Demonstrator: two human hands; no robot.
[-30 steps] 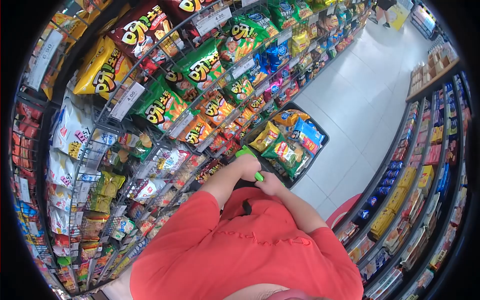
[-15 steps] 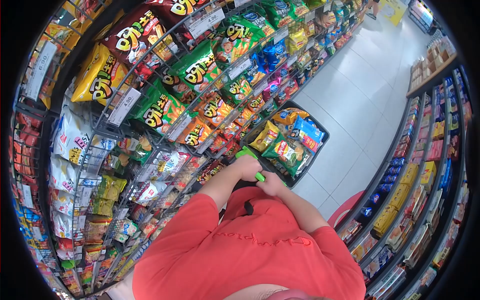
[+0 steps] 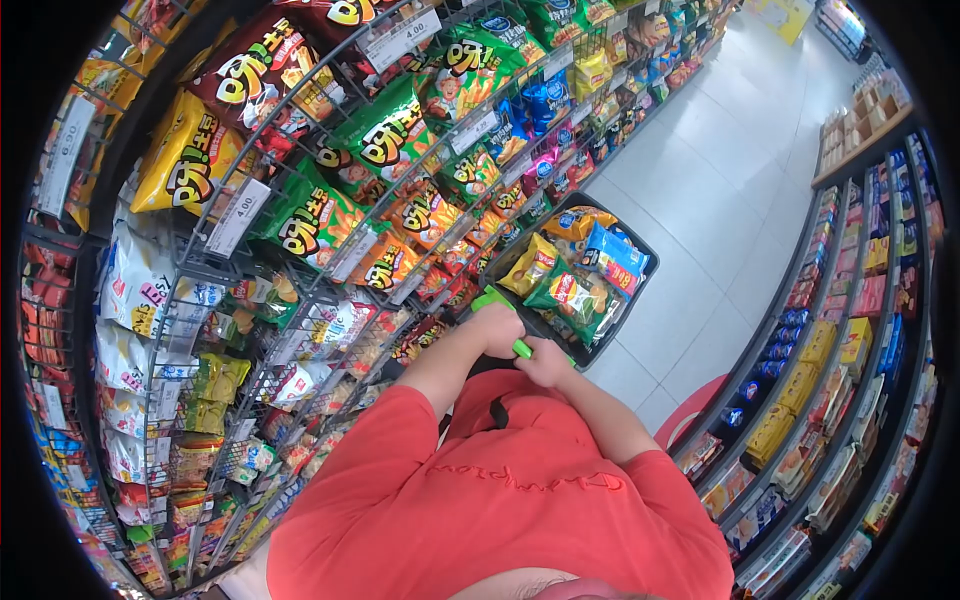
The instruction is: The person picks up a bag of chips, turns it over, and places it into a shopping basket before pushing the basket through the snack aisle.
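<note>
My left hand [image 3: 497, 329] and my right hand [image 3: 543, 361] are both wrapped round the bright green handle [image 3: 522, 348] of a dark shopping cart [image 3: 652, 268], the right one lower in view. Inside its basket, in front of me, lie a green chip bag [image 3: 570, 300], a yellow bag [image 3: 528, 265], a blue packet [image 3: 613, 258] and an orange bag [image 3: 580, 222]. My wrists hide part of the handle and the near side of the cart.
Wire shelves full of snack bags [image 3: 390, 140] run close along the left, with price tags [image 3: 238, 218] on their edges. Shelves of packaged goods [image 3: 790, 400] curve along the right. Pale floor tiles [image 3: 700, 200] stretch ahead, and a wooden display [image 3: 865, 130] stands at upper right.
The shelves on the left have shifted slightly in view. A person's legs at the top of the aisle have gone out of sight. Both hands keep their hold on the handle.
</note>
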